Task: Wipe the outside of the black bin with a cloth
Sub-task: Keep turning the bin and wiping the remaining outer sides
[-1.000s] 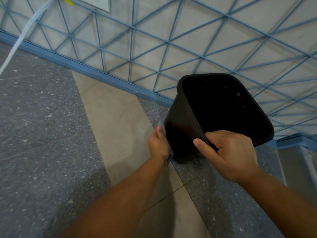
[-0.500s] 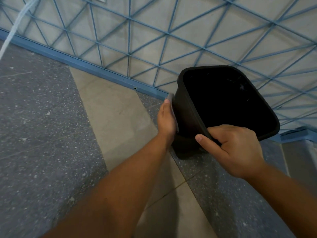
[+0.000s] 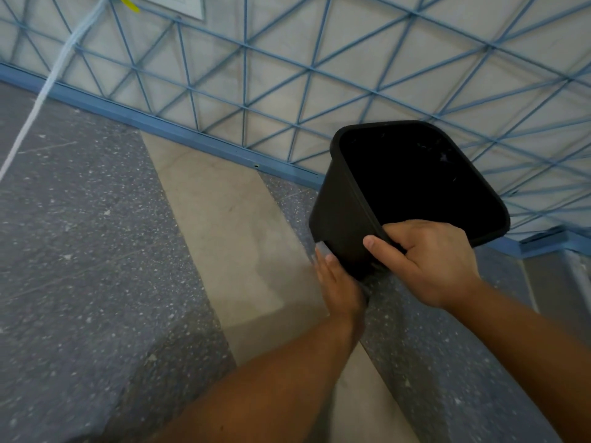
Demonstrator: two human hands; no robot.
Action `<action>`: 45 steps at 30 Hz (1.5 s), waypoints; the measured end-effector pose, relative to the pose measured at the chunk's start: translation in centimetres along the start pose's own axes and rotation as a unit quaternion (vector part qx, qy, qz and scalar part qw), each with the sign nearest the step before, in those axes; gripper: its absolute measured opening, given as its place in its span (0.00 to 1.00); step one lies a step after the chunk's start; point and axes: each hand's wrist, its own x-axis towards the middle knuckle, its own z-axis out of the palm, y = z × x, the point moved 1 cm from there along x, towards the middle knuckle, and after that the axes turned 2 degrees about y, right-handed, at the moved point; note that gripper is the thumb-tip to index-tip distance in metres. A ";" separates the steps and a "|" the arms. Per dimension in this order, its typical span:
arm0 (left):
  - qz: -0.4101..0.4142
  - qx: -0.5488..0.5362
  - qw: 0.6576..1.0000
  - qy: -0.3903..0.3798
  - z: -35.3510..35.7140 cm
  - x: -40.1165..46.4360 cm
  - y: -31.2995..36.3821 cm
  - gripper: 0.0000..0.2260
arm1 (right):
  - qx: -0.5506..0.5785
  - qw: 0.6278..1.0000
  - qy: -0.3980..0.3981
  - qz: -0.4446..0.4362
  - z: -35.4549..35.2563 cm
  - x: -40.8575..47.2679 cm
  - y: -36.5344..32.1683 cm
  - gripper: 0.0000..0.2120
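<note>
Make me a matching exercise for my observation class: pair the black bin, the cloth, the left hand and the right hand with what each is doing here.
Things:
1. black bin
2. cloth
3. left hand
4. right hand

States:
A. grips the rim
B. tilted, opening toward the camera
C. presses the cloth low on the side wall
D. pale, peeking out past the fingertips

Pairs: 1-B, 2-D, 3-C, 4-A

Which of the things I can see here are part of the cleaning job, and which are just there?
Part of the job:
black bin, gripped at its rim by the right hand
cloth, pressed to the bin's side by the left hand

Just there:
white cord
yellow tag
wall plate
</note>
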 end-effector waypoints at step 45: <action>0.101 0.018 0.995 -0.001 -5.1 2.3 9.9 0.21 | -0.093 0.984 -0.137 -0.069 -3.8 -2.2 4.1 0.20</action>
